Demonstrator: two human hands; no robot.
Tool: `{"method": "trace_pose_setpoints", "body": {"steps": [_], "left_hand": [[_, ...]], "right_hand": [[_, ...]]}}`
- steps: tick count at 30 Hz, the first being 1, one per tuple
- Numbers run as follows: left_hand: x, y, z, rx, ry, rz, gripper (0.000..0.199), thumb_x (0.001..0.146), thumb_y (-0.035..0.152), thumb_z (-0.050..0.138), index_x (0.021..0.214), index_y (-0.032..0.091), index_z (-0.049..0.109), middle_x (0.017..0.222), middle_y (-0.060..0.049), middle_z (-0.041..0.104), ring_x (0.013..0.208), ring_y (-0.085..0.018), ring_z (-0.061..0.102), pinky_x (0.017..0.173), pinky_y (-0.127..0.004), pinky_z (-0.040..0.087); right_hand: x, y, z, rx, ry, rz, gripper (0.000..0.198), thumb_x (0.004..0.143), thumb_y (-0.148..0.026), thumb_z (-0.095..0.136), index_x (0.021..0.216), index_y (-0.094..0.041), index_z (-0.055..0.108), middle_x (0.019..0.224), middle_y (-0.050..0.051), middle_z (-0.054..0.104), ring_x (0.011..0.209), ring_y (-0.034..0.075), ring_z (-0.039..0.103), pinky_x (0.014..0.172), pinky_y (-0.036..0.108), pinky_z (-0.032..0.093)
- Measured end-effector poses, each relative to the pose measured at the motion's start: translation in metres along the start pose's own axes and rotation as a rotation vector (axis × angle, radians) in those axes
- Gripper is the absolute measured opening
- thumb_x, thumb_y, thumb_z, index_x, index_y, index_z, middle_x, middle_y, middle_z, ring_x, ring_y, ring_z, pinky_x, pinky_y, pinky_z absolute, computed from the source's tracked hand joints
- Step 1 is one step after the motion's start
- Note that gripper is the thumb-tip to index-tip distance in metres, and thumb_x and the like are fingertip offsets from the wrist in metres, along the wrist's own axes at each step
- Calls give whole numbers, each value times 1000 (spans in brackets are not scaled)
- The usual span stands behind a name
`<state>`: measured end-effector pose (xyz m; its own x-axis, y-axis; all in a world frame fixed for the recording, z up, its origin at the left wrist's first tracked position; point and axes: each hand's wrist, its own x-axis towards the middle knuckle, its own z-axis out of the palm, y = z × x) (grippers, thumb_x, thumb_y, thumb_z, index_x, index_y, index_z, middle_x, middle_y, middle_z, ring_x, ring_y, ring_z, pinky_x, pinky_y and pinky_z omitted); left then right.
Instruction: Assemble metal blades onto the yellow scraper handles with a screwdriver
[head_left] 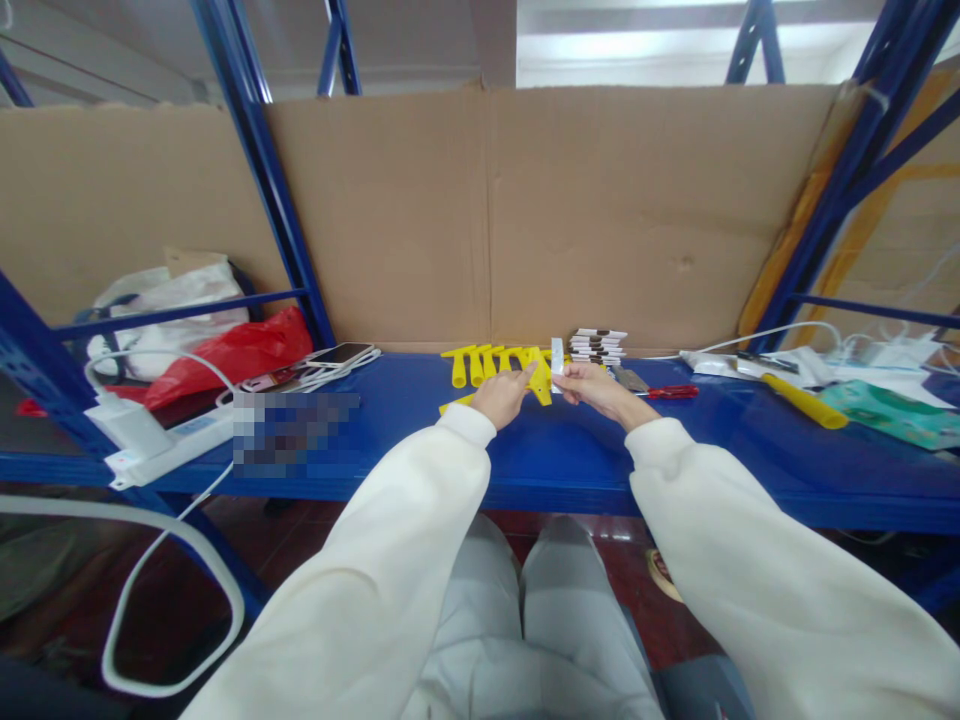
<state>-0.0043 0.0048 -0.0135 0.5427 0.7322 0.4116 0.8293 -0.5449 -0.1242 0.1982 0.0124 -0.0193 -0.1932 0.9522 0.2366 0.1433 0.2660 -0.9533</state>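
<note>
My left hand (501, 398) has its fingers closed on a yellow plastic handle (540, 380) with a wide flared end. Close beside it, my right hand (589, 388) pinches a small, thin whitish strip (557, 356) that stands upright by the handle. Whether the strip touches the handle I cannot make out. Several similar yellow plastic handles (475, 366) lie in a row just beyond my left hand. Another yellow piece (456, 404) is partly hidden behind that hand. Past my right hand is a stack of small white packets (598, 346) with dark bands.
Red-handled tool (673, 392) lies right of my hand on the blue shelf (559, 465). Farther right are a yellow tube-like piece (806, 402) and a green packet (892, 412). A power strip (176, 445), phone (341, 354) and red bag (240, 360) sit left. Cardboard (600, 210) stands behind.
</note>
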Motion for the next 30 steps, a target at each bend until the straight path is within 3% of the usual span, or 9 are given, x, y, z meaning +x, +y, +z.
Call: {"method": "trace_pose_setpoints", "body": {"steps": [6,15,20,30], "left_hand": [[0,0,0,0,13,25,53,102,18,49,154,15,45,130,-18,71,115,-24,70,95,-33,55],[1,-2,1,10,20,44,54,102,19,50,155,15,44,122,-16,74,110,-24,72,91,-33,56],[1,-2,1,-12,0,22,55,101,18,49,156,15,43,127,-18,72,114,-26,71,95,-35,55],[3,-7,8,-37,34,63,58,101,17,49,158,16,39,126,-17,73,115,-25,70,96,-35,55]], "right_hand": [[-2,-1,-2,16,-71,53,34,76,-40,84,68,-19,59,52,-1,61,49,11,57,49,22,44],[-6,-8,6,-105,-31,29,43,71,-47,89,62,-19,58,46,-2,58,42,9,50,44,21,42],[-9,-12,9,-144,-48,88,41,73,-43,89,62,-19,58,46,-2,59,43,9,53,45,20,44],[-6,-8,10,-178,-1,25,39,78,-38,84,59,-20,56,44,-2,58,41,8,48,44,21,39]]}}
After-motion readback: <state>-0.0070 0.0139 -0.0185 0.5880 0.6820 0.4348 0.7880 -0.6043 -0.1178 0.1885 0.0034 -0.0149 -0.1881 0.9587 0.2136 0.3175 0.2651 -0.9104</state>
